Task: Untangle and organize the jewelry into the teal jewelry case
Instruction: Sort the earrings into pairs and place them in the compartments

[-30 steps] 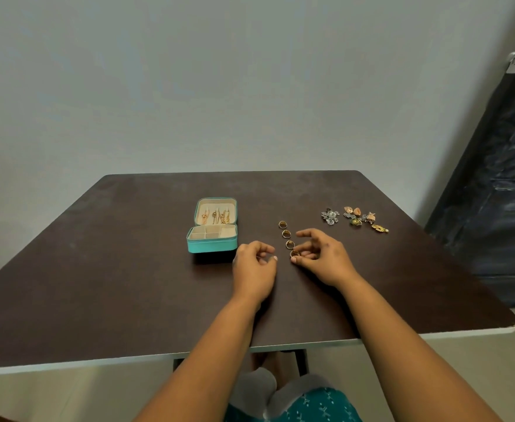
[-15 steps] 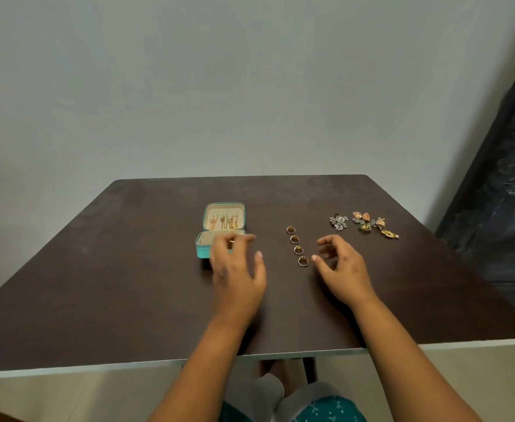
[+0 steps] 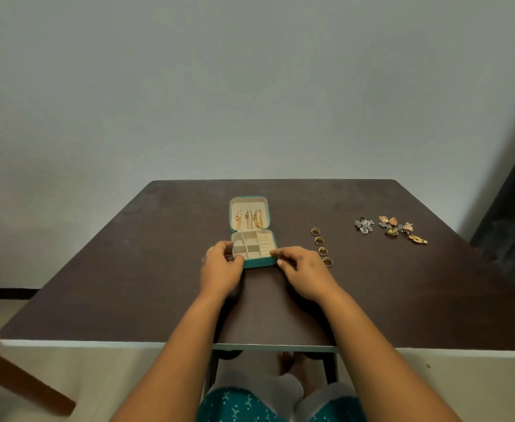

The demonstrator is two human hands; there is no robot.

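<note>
Head view: the teal jewelry case [image 3: 259, 262] lay open near the middle of the dark table [image 3: 97, 284], lid hinged back toward the far side.
Left hand [image 3: 221, 271]: its curled fingers gripped the case's near left corner.
Right hand [image 3: 306, 274]: fingertips pinched the case's near right corner, thumb against the front wall.
Step in hand: it looked like the person was steadying or shifting the case; judged best done by holding both corners evenly and sliding it flat, so the lid's contents would not slip.
Case lid: gold chains [image 3: 250, 219] hung in separate strands against the cream lining.
Case tray: cream compartments and a ring roll on the right; they looked bare, though the near ones were partly hidden by the fingers.
Rings [image 3: 321, 247]: four lay in a row just right of the case, not yet stowed.
Earrings [image 3: 391, 228]: a loose cluster sat well apart at the far right.
</note>
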